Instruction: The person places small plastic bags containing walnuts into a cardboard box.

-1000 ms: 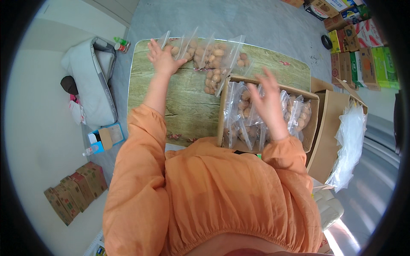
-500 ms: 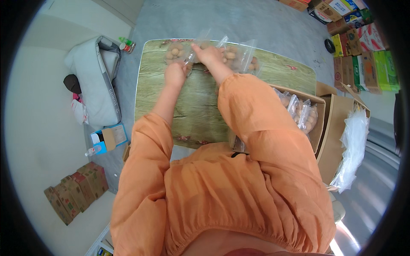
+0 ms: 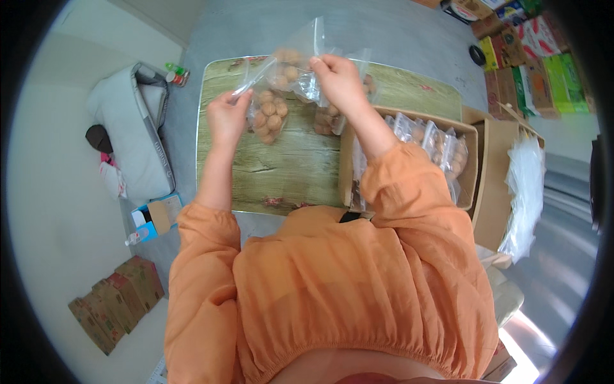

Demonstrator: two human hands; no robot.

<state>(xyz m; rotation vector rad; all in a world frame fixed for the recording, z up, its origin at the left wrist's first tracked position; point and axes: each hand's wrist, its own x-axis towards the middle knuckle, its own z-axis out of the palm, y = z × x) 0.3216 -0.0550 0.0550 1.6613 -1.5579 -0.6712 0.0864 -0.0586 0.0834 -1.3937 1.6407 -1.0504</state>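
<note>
Above the far part of the table, my left hand point(image 3: 228, 116) pinches the top of a clear plastic bag of walnuts point(image 3: 270, 116). The round, tan, walnut-like contents are bunched at the bottom of it. My right hand point(image 3: 339, 78) is closed on the edge of another clear bag of walnuts point(image 3: 291, 72), whose transparent top sticks up toward the far side. Below my right wrist lies a further walnut bag point(image 3: 327, 120), partly covered by the hand and arm. One more bag point(image 3: 369, 84) shows just right of that hand.
The green wood-patterned table point(image 3: 288, 169) carries an open cardboard box point(image 3: 472, 168) of filled walnut bags at its right. Beside it, a second carton point(image 3: 497, 182) has empty clear bags point(image 3: 526, 198) over its edge. A grey folded case point(image 3: 131, 134) stands left; cartons point(image 3: 118, 301) are stacked lower left.
Both hands have lifted bags off the table and moved apart, left hand leftward and right hand rightward. The right arm has pulled back, uncovering more of the cardboard box.
</note>
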